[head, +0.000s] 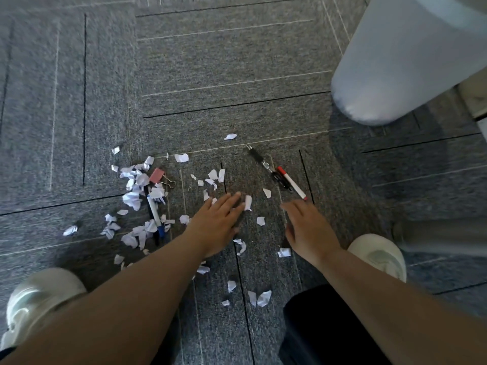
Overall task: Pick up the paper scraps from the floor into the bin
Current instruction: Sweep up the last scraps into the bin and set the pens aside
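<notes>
Now | my left hand (pixel 218 222) and right hand (pixel 308 227) open, empty | paper scraps (pixel 247 202) light, flimsy | pinch edges

Bare carpet (pixel 210 61) open toward bin (pixel 411 61); pens (pixel 279 172) at right, binder clip (pixel 159 176) and marker (pixel 155 214) clutter left.

Torn white paper scraps (pixel 137 198) lie scattered flat and crumpled across the grey carpet, densest at left, well apart from the pale bin (pixel 400 61) standing upper right.
</notes>
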`<state>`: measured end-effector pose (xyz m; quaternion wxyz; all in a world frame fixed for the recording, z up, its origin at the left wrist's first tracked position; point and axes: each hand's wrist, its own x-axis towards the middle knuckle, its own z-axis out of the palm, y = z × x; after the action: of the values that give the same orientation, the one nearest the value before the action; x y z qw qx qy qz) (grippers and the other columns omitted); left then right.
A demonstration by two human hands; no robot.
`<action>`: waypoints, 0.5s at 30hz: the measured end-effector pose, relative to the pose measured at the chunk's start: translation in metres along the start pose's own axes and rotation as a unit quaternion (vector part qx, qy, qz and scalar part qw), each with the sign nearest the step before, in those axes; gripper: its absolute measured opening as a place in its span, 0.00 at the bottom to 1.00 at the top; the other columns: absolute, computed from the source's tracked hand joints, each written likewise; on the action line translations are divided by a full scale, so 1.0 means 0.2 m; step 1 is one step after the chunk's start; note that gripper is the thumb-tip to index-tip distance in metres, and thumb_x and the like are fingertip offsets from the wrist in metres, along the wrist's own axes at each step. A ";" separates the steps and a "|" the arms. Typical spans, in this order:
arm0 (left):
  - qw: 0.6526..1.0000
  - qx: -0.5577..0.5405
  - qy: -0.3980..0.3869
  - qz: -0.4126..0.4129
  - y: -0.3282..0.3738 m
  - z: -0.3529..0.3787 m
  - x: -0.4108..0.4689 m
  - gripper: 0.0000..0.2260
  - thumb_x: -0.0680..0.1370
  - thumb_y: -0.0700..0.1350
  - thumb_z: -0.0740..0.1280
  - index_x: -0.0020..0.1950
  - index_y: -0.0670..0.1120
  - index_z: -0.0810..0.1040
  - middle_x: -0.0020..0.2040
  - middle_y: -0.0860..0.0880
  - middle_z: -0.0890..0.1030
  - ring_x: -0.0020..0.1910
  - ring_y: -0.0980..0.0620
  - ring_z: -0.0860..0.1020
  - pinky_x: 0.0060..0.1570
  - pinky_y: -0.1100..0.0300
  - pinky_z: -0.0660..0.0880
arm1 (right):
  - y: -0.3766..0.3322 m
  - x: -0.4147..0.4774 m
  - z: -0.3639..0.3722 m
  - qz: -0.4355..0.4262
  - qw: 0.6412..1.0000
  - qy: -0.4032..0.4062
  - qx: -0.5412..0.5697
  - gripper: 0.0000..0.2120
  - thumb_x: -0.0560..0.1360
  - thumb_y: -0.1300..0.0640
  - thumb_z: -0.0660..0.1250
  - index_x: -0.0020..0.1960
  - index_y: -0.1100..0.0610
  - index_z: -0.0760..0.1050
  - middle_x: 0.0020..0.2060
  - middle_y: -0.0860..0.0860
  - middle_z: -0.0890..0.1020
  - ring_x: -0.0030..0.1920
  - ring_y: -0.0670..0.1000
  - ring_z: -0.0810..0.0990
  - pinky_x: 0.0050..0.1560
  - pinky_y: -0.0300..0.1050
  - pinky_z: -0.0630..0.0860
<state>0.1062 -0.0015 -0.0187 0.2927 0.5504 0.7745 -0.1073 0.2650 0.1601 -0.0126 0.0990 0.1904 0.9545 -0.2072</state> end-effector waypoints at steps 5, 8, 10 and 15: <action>1.000 -0.007 -0.009 -0.011 0.00 0.12 -0.09 0.27 0.81 0.56 0.46 0.75 0.48 0.39 0.76 0.49 0.36 0.72 0.51 0.33 0.72 0.50 0.39 | -0.08 0.08 0.03 0.005 0.995 -0.095 0.015 0.28 0.80 0.54 0.56 0.75 0.58 0.49 0.75 0.53 0.52 0.74 0.53 0.51 0.70 0.46 0.59; 1.000 0.005 0.007 -0.020 -0.03 0.17 -0.13 0.33 0.73 0.62 0.32 0.75 0.47 0.37 0.72 0.51 0.31 0.68 0.53 0.29 0.72 0.49 0.39 | -0.15 0.18 0.03 0.044 0.988 -0.144 0.021 0.31 0.81 0.50 0.53 0.76 0.56 0.39 0.75 0.50 0.40 0.74 0.50 0.40 0.72 0.46 0.50; 1.000 0.006 0.018 -0.025 -0.06 0.20 -0.15 0.37 0.67 0.60 0.27 0.74 0.47 0.36 0.70 0.52 0.30 0.68 0.52 0.29 0.71 0.49 0.39 | -0.21 0.19 0.05 0.026 0.985 -0.162 0.059 0.30 0.81 0.52 0.53 0.76 0.55 0.40 0.75 0.49 0.40 0.74 0.50 0.42 0.72 0.48 0.54; 0.990 0.020 0.137 -0.029 -0.15 0.31 -0.25 0.32 0.74 0.60 0.48 0.73 0.44 0.56 0.74 0.45 0.59 0.75 0.48 0.48 0.70 0.44 0.52 | -0.24 0.00 0.15 0.016 0.995 -0.017 0.094 0.27 0.79 0.56 0.56 0.75 0.55 0.50 0.75 0.51 0.51 0.73 0.52 0.55 0.70 0.47 0.62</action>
<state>0.1102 -0.0812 -0.0445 0.1695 0.5434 0.8203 -0.0551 0.2500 0.1069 -0.0231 0.1004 0.2104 0.9259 -0.2974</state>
